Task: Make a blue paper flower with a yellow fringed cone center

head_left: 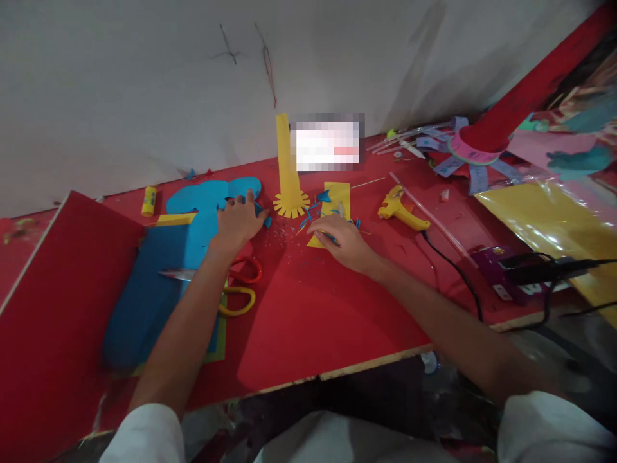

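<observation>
My left hand [238, 222] rests on blue cut paper [212, 193] with rounded edges, its fingers spread. A dark blue scrap lies by its fingertips. My right hand [344, 239] is curled in low over a piece of yellow paper [337, 196] and thin blue scraps [315, 209]. Between its fingers some blue shows, but what they hold is partly hidden. Between the hands, a yellow paper tube [288, 161] stands upright on a fringed base spread out on the table. Scissors [241, 301] with red and yellow handles lie under my left forearm, blades on blue sheets.
A yellow glue gun [402, 209] with a black cord lies right of my right hand. A glue stick [149, 201] stands at the left, near a red board [72, 308]. Farther right are a red pole [540, 83], plastic-wrapped yellow sheets [535, 212] and a purple box [501, 273].
</observation>
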`<state>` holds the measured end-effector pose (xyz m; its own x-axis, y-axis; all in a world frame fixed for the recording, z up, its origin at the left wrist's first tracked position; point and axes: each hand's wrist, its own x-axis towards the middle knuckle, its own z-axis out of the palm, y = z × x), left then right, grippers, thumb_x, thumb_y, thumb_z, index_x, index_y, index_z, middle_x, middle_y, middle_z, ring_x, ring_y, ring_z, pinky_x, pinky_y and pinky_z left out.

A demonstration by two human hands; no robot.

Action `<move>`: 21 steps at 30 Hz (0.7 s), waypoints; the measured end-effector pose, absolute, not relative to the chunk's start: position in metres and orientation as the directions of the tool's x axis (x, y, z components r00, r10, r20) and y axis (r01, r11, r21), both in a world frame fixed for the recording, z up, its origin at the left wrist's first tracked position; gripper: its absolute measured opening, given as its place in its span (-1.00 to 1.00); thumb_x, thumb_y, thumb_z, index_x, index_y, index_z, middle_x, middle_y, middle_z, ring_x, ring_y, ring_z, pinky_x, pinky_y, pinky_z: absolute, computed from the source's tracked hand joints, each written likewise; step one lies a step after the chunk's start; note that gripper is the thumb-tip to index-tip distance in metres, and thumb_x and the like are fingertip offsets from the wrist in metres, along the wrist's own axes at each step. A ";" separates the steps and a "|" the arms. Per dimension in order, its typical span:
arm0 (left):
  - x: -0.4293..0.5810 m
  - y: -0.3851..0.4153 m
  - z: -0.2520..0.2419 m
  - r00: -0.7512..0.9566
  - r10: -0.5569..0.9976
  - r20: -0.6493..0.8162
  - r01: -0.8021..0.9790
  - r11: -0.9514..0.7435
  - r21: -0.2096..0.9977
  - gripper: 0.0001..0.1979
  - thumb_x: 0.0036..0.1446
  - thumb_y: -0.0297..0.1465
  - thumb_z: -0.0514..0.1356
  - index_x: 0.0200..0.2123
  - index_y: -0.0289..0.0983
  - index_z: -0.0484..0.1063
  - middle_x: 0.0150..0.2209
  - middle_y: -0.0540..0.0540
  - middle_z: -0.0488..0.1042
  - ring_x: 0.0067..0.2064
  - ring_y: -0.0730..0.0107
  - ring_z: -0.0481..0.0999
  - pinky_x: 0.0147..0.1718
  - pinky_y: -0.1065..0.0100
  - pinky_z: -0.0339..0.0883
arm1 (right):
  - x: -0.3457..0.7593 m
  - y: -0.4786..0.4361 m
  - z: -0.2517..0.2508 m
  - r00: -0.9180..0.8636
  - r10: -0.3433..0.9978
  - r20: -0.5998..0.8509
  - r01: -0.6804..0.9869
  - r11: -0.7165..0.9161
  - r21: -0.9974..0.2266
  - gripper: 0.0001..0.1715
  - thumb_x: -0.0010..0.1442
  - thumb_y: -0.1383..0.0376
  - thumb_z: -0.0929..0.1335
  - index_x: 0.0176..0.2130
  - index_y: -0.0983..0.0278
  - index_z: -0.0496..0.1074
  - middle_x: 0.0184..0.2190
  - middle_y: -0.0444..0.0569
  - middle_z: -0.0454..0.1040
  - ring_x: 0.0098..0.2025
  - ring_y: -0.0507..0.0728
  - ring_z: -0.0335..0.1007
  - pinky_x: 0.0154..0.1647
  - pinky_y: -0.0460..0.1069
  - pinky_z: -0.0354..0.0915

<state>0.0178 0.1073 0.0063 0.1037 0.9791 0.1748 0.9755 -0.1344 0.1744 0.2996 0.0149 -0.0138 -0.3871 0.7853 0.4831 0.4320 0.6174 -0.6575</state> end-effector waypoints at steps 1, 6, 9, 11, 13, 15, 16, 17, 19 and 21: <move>0.017 0.107 0.006 0.107 0.974 0.198 0.975 -0.141 0.169 -0.28 0.29 -0.16 0.34 0.42 -0.32 0.32 0.25 -0.64 0.50 0.31 -0.68 0.43 0.22 -0.66 0.22 | 0.300 0.015 -0.014 -0.392 0.787 0.477 0.434 0.615 -0.658 -0.58 0.57 0.07 0.21 -0.04 0.10 0.61 -0.04 0.07 0.69 0.08 0.30 0.59 0.21 0.28 0.42; 0.014 0.113 0.004 0.153 0.963 0.220 0.963 -0.196 0.186 -0.27 0.23 -0.29 0.37 0.42 -0.28 0.31 0.20 -0.58 0.52 0.28 -0.62 0.47 0.22 -0.58 0.30 | 0.300 0.015 -0.016 -0.409 0.790 0.458 0.441 0.610 -0.659 -0.57 0.57 0.07 0.20 -0.03 0.10 0.61 -0.03 0.07 0.69 0.08 0.30 0.58 0.20 0.29 0.43; 0.008 0.121 0.003 0.141 0.970 0.199 0.941 -0.194 0.278 -0.16 0.14 -0.35 0.45 0.45 -0.26 0.29 0.26 -0.54 0.46 0.28 -0.56 0.47 0.24 -0.51 0.34 | 0.300 0.015 -0.018 -0.415 0.783 0.463 0.443 0.618 -0.650 -0.58 0.57 0.10 0.20 -0.03 0.09 0.61 -0.03 0.06 0.69 0.08 0.30 0.58 0.19 0.29 0.43; 0.002 0.128 0.003 0.124 0.969 0.215 0.914 -0.196 0.356 -0.14 0.06 -0.43 0.48 0.42 -0.23 0.34 0.26 -0.46 0.47 0.26 -0.43 0.50 0.28 -0.39 0.39 | 0.300 0.015 -0.018 -0.418 0.778 0.469 0.447 0.625 -0.640 -0.59 0.57 0.11 0.20 -0.03 0.10 0.61 -0.03 0.06 0.69 0.08 0.29 0.59 0.18 0.28 0.44; -0.003 0.136 0.003 0.125 0.966 0.225 0.879 -0.214 0.427 -0.19 0.00 -0.51 0.47 0.36 -0.24 0.40 0.19 -0.38 0.53 0.25 -0.32 0.51 0.30 -0.30 0.42 | 0.300 0.015 -0.018 -0.420 0.777 0.469 0.450 0.627 -0.636 -0.59 0.57 0.12 0.20 -0.04 0.11 0.60 -0.03 0.08 0.69 0.08 0.30 0.59 0.17 0.28 0.44; -0.008 0.141 0.008 0.133 0.965 0.225 0.856 -0.226 0.465 -0.24 -0.02 -0.55 0.46 0.29 -0.25 0.46 0.09 -0.32 0.58 0.23 -0.25 0.52 0.31 -0.24 0.43 | 0.300 0.015 -0.017 -0.421 0.780 0.463 0.452 0.623 -0.639 -0.59 0.57 0.12 0.20 -0.03 0.12 0.60 -0.03 0.08 0.69 0.08 0.30 0.59 0.17 0.28 0.45; -0.010 0.142 0.013 0.140 0.965 0.223 0.851 -0.232 0.471 -0.26 -0.03 -0.55 0.46 0.27 -0.25 0.48 0.07 -0.30 0.60 0.22 -0.23 0.53 0.31 -0.21 0.43 | 0.300 0.015 -0.017 -0.419 0.781 0.463 0.450 0.621 -0.642 -0.59 0.57 0.11 0.20 -0.04 0.11 0.60 -0.03 0.07 0.69 0.07 0.30 0.59 0.17 0.28 0.45; -0.012 0.143 0.018 0.152 0.963 0.223 0.849 -0.242 0.470 -0.28 -0.02 -0.54 0.46 0.26 -0.24 0.48 0.08 -0.28 0.60 0.21 -0.20 0.55 0.32 -0.18 0.43 | 0.300 0.015 -0.016 -0.414 0.783 0.465 0.446 0.620 -0.646 -0.59 0.57 0.11 0.20 -0.04 0.11 0.60 -0.04 0.07 0.70 0.07 0.30 0.59 0.17 0.28 0.45; -0.013 0.138 0.034 0.190 0.954 0.233 0.837 -0.281 0.469 -0.31 0.02 -0.49 0.45 0.26 -0.20 0.49 0.12 -0.24 0.60 0.21 -0.14 0.57 0.33 -0.12 0.43 | 0.300 0.014 -0.014 -0.399 0.783 0.477 0.428 0.619 -0.659 -0.59 0.57 0.09 0.21 -0.05 0.10 0.60 -0.05 0.06 0.70 0.06 0.29 0.60 0.17 0.28 0.45; -0.008 0.126 0.053 0.255 0.933 0.255 0.810 -0.350 0.471 -0.37 0.12 -0.40 0.44 0.27 -0.17 0.49 0.19 -0.20 0.58 0.24 -0.12 0.56 0.34 -0.09 0.43 | 0.299 0.013 -0.012 -0.371 0.793 0.483 0.399 0.605 -0.689 -0.58 0.57 0.04 0.22 -0.05 0.11 0.60 -0.05 0.06 0.70 0.07 0.29 0.61 0.19 0.27 0.46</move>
